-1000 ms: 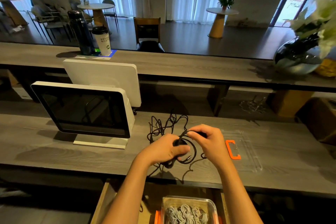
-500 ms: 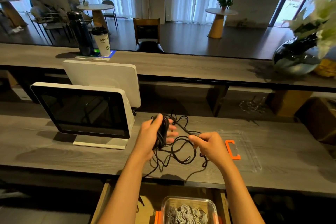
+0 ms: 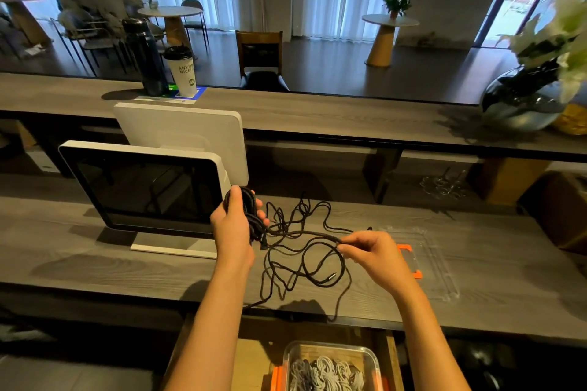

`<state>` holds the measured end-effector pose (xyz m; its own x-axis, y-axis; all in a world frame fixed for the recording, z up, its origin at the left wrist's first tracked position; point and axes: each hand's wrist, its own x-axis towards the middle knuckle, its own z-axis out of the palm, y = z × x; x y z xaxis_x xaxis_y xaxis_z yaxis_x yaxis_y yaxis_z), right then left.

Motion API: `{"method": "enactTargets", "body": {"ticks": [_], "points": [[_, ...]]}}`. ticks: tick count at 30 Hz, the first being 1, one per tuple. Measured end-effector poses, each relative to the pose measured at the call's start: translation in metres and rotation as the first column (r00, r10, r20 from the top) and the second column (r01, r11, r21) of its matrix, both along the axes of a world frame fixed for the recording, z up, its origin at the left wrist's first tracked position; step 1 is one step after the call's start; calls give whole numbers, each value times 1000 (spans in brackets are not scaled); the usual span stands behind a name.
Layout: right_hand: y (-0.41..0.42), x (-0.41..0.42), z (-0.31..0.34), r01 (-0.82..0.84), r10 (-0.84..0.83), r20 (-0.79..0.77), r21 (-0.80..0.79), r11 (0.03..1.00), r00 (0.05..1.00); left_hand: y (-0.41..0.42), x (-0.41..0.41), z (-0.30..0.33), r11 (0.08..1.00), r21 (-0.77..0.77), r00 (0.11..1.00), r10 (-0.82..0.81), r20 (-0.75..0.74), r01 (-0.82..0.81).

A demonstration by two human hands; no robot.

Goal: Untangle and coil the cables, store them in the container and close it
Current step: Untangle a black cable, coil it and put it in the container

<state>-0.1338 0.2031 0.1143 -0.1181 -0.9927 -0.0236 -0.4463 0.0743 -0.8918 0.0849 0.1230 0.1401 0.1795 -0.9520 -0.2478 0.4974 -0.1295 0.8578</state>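
My left hand (image 3: 234, 225) grips a coiled bundle of black cable (image 3: 249, 213), held upright above the counter. From the bundle a loose length of the black cable (image 3: 305, 260) runs right and hangs in tangled loops on the wood. My right hand (image 3: 371, 251) pinches that strand between thumb and fingers. A clear container (image 3: 330, 365) with orange clips sits in the open drawer below, holding coiled grey cables (image 3: 324, 374). Its clear lid (image 3: 435, 260) with an orange latch lies flat on the counter to the right.
A white-framed touchscreen terminal (image 3: 149, 187) stands just left of my left hand. On the raised counter behind are a dark bottle (image 3: 144, 57), a paper cup (image 3: 182, 70) and a glass vase with white flowers (image 3: 527, 101).
My hands have drawn apart: the left has lifted the coiled bundle up and left, the right has slid right along the strand, stretching the cable out between them.
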Motion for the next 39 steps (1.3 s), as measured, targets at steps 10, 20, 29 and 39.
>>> {"method": "enactTargets", "body": {"ticks": [10, 20, 29, 39], "points": [[4, 12, 30, -112, 99, -66, -241, 964, 993, 2, -15, -9, 865, 62, 478, -334, 813, 498], [-2, 24, 24, 23, -3, 76, -263, 964, 997, 24, -34, -4, 258, 313, -38, -714, 699, 914], [-5, 8, 10, 73, -64, 104, -89, 993, 992, 14, -15, 2, 758, 69, 661, -606, 441, 649], [-5, 13, 8, -131, 124, 295, 2, 991, 947, -1, -10, 3, 972, -24, 806, -209, -554, 235]]}}
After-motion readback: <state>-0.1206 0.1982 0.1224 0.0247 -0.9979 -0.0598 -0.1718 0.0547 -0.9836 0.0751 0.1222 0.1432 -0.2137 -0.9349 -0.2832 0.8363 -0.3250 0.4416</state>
